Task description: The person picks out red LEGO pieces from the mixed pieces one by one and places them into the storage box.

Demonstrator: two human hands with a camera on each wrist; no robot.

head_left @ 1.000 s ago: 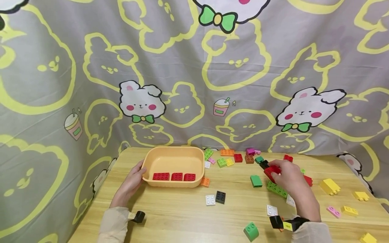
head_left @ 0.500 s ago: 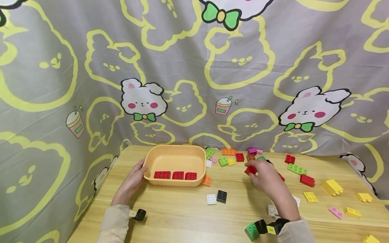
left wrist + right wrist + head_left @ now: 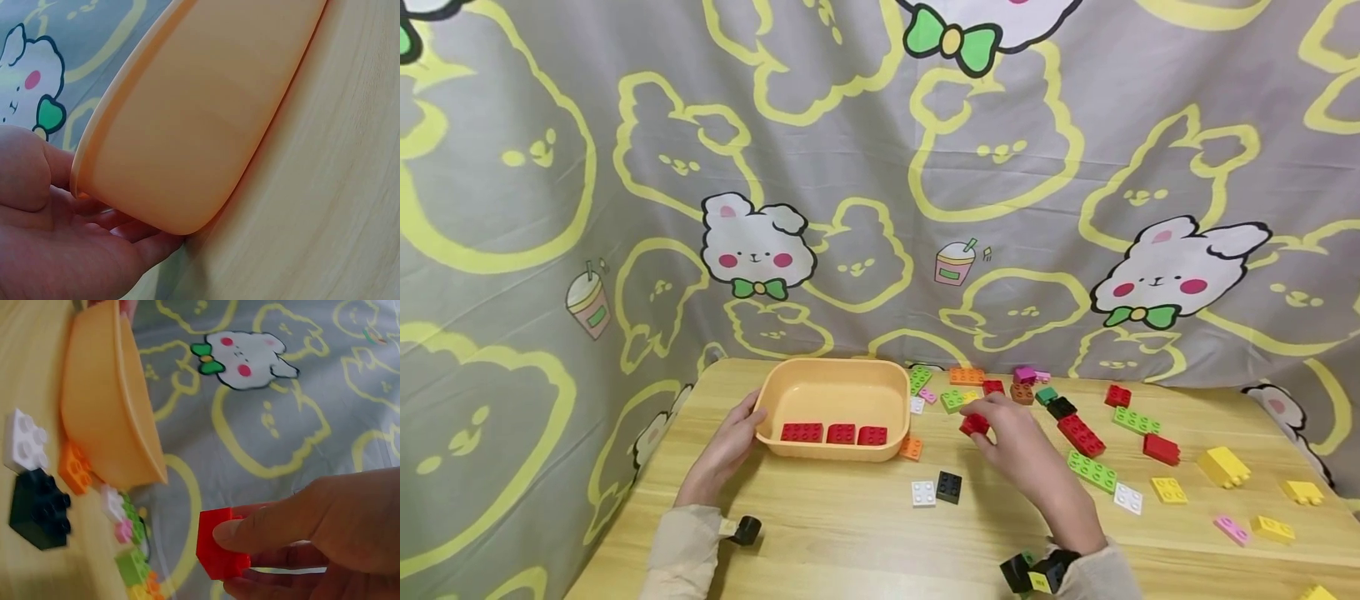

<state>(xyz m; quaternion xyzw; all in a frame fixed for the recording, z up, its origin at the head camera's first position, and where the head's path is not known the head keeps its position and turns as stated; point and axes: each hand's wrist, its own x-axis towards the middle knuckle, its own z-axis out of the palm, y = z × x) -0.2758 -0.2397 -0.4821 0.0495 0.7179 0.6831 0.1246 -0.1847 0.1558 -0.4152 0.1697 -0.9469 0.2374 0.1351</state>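
A light-orange plastic bin [image 3: 831, 452] stands on the table's left part, with three red toy bricks [image 3: 802, 432] in a row along its near inner side. My left hand [image 3: 730, 442] holds its left end, thumb over the rim and fingers underneath, as the left wrist view shows [image 3: 81, 244]. Between the thumb and fingers of my right hand [image 3: 1026, 450] is a red toy brick [image 3: 974, 424], raised to the right of the bin. The right wrist view shows that brick [image 3: 215, 544] close up, partly covered by the thumb.
A white brick [image 3: 923, 493] and a black brick [image 3: 949, 487] lie in front of the bin, and an orange brick [image 3: 912, 448] by its right corner. Many coloured bricks, including a long red brick [image 3: 1081, 436], spread over the right side. A patterned curtain [image 3: 865, 167] hangs behind.
My right hand has moved left with the red brick, from among the bricks on the right towards the bin. The left hand has kept its hold on the bin.
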